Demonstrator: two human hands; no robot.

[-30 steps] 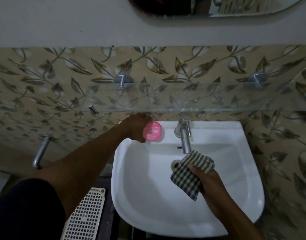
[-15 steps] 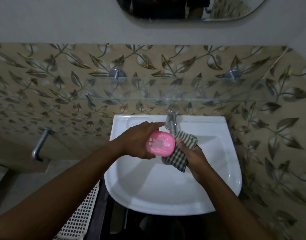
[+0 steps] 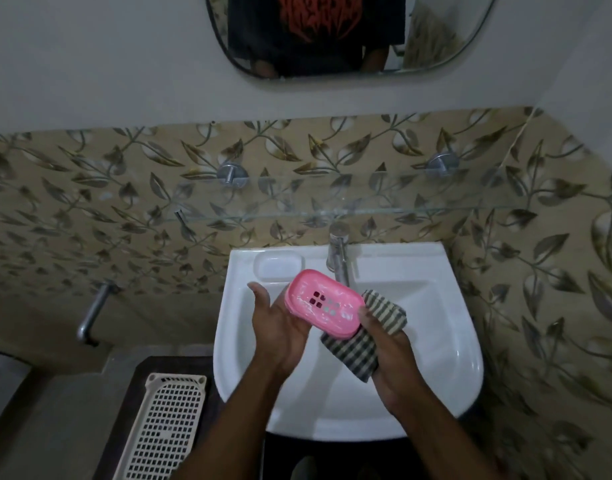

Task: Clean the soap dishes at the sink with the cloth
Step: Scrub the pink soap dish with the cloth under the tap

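A pink soap dish (image 3: pixel 323 303) with small drain holes is held over the white sink (image 3: pixel 446 358), hollow side up. My left hand (image 3: pixel 280 327) supports it from below and from the left. My right hand (image 3: pixel 389 348) grips a green-and-white checked cloth (image 3: pixel 361 344) bunched against the dish's right end, thumb resting at the dish rim. A white soap dish recess (image 3: pixel 278 266) shows on the sink's back left ledge.
A chrome tap (image 3: pixel 339 258) stands at the sink's back, just behind the dish. A glass shelf (image 3: pixel 366 213) on two metal pegs runs above it. A beige perforated basket (image 3: pixel 162 424) lies left of the sink. A mirror (image 3: pixel 436 36) hangs above, and a wall pipe (image 3: pixel 93 310) juts out at left.
My left hand lifted the pink dish from the sink's back ledge and brought it over the basin, turning its hollow side up. My right hand brought the cloth against its right end.
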